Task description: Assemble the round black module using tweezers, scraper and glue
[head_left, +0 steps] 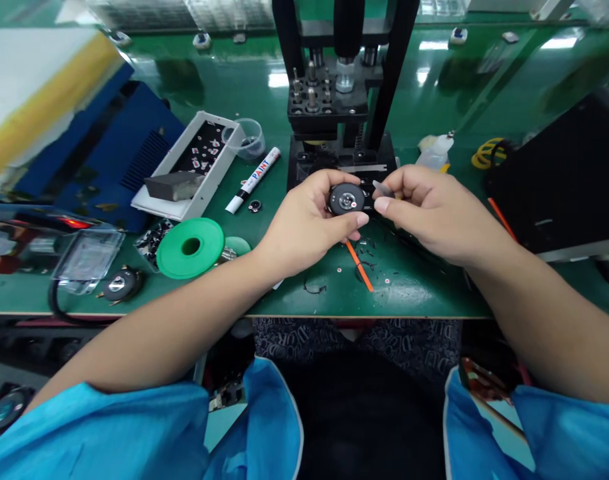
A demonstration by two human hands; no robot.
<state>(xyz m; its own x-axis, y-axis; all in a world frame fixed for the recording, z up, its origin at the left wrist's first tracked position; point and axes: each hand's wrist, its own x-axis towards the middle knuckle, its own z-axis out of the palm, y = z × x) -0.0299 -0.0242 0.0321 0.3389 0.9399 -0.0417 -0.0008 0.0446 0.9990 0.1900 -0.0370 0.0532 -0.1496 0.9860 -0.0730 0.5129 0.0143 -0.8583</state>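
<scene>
My left hand (312, 223) is closed around a round black part (347, 199), its flat face turned up with a metal centre and a small pale dot. Close on the right, my right hand (427, 210) pinches a small thin grey blade-like piece (383, 189), its tip pointing at the black part. I cannot tell whether the two touch. Behind both hands stands a black press (329, 113) with several metal pins on its block. An orange stick (358, 265) lies on the green bench below my left hand.
To the left are a white box (212, 180) of small parts, a clear cup (249, 139), a paint marker (253, 180), a green spool (190, 248) and a round black device (122, 285). At right, a small bottle (436, 152) stands near a large black case (559, 173).
</scene>
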